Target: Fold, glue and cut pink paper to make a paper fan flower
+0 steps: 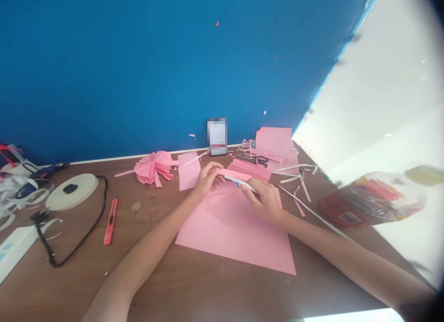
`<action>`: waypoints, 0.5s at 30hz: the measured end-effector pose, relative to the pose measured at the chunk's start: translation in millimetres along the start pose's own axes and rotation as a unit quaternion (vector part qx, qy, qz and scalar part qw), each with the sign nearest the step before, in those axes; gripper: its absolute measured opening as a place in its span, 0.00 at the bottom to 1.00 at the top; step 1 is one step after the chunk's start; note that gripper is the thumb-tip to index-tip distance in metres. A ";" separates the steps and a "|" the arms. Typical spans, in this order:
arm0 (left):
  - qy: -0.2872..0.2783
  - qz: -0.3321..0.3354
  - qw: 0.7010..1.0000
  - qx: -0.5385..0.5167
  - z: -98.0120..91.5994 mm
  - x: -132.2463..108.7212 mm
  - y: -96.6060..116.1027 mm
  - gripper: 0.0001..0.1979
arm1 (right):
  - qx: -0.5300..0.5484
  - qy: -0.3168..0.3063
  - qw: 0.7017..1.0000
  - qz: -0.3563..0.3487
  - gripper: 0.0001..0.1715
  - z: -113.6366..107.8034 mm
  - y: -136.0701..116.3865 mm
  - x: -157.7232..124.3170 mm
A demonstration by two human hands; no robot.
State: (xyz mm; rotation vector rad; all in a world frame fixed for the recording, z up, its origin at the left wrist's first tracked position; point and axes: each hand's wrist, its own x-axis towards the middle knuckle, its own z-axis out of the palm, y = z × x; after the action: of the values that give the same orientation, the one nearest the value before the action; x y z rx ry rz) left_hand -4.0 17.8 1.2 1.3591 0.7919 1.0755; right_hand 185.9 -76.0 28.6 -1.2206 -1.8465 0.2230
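My left hand (209,176) pinches the left end of a narrow folded strip of pink paper (234,174), fingers closed. My right hand (265,197) is closed at the strip's right end, around a slim white-and-blue item (239,181) whose kind I cannot make out. That item lies along the strip's near edge. Beneath both hands a large pink paper sheet (236,234) lies flat on the brown table (166,280). Just behind the right hand rests a pleated pink paper (253,168).
A pink paper rosette (154,168) and a red box cutter (111,221) lie left. Further left are a cream disc (78,192) with a black cable and a white power strip (17,248). Scissors (255,160), pink scraps and a phone (217,137) are behind; a plastic bag (374,199) is right.
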 end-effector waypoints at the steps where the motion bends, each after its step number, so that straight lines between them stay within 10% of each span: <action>1: -0.016 -0.006 1.000 -0.012 0.3 -0.1 0.2 0.13 | 0.010 -0.011 1.000 0.017 0.17 -1.1 -1.8 0.1; 15: -0.118 -0.032 0.990 -0.076 -0.6 -2.2 0.6 0.16 | 0.120 -0.073 0.987 0.080 0.17 2.6 3.9 2.8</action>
State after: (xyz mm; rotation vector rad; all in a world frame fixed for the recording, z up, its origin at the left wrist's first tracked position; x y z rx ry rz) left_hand -5.5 15.9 1.4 1.2930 0.5646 0.8872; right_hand 186.2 -70.9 26.4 -1.2091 -1.7848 0.6214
